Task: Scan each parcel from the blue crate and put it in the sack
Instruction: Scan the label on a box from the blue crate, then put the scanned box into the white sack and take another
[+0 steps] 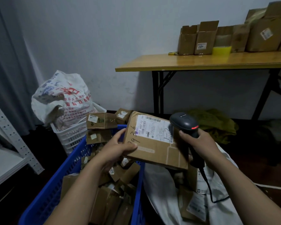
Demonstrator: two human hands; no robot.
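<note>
My left hand (120,147) grips the left edge of a brown cardboard parcel (156,151) with a white shipping label, held tilted above the blue crate (55,184) and the white sack (167,200). My right hand (199,143) holds a black barcode scanner (183,122) by its handle. The scanner's head sits just over the label's right end, and its cable runs down over the sack. Several cardboard parcels fill the crate. The sack, open at the lower right, holds a few parcels.
A white basket (71,133) with a full printed bag (62,98) stands behind the crate. A wooden folding table (201,62) at the right carries several cartons. Grey metal shelving (10,143) stands at the left. Green cloth (217,124) lies under the table.
</note>
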